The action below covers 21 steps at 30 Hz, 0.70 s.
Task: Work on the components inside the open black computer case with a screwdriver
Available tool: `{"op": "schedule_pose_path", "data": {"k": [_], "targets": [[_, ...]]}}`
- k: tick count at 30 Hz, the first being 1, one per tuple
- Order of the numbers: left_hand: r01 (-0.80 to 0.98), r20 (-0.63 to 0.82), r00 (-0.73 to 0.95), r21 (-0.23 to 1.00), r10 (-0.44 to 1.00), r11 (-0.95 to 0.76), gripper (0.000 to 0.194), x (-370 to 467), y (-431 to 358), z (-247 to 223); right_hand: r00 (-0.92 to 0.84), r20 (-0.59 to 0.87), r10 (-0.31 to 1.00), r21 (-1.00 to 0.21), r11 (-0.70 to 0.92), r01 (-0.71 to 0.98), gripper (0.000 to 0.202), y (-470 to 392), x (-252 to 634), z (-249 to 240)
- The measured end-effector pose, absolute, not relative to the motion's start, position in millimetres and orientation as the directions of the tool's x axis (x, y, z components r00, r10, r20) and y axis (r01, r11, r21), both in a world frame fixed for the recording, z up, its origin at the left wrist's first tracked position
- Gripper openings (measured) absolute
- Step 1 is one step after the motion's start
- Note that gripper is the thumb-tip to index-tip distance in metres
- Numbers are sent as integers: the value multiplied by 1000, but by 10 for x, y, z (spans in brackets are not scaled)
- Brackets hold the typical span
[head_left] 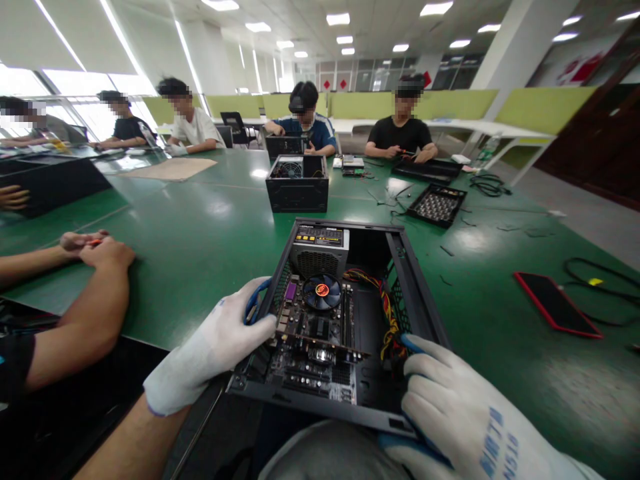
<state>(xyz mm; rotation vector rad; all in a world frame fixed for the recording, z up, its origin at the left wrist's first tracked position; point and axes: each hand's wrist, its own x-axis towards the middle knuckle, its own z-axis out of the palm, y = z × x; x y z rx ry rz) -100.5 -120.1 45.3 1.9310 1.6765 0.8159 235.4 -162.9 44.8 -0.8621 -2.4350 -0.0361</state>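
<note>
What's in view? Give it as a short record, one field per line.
left grip: white glove, on the left wall of the open case
right grip: white glove, at the case's near right corner, forefinger by the cables
in case: board, fan, power supply
beyond case: second case
right of case: red-edged device, face up
surface: green table
others: several people around the table
unclear: whether the cables are plugged in

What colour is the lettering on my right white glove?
Blue lettering on the right white glove, clearest in the head view.
</note>
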Motion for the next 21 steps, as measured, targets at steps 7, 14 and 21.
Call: {"op": "schedule_pose_path", "data": {"k": [7, 14, 21], "targets": [[730, 132, 91, 665, 987, -156, 56, -1029, -1307, 425, -664, 510, 547, -120, 809, 575, 53, -1713, 2339, 487], [737, 146, 66, 660, 987, -147, 53, -979, -1443, 462, -665, 491, 563, -163, 809, 565, 51, -1825, 2327, 471], [711, 151, 68, 686, 986, -154, 52, -989, -1493, 446, -709, 481, 516, -75, 830, 553, 37, -1860, 2477, 412]]}}
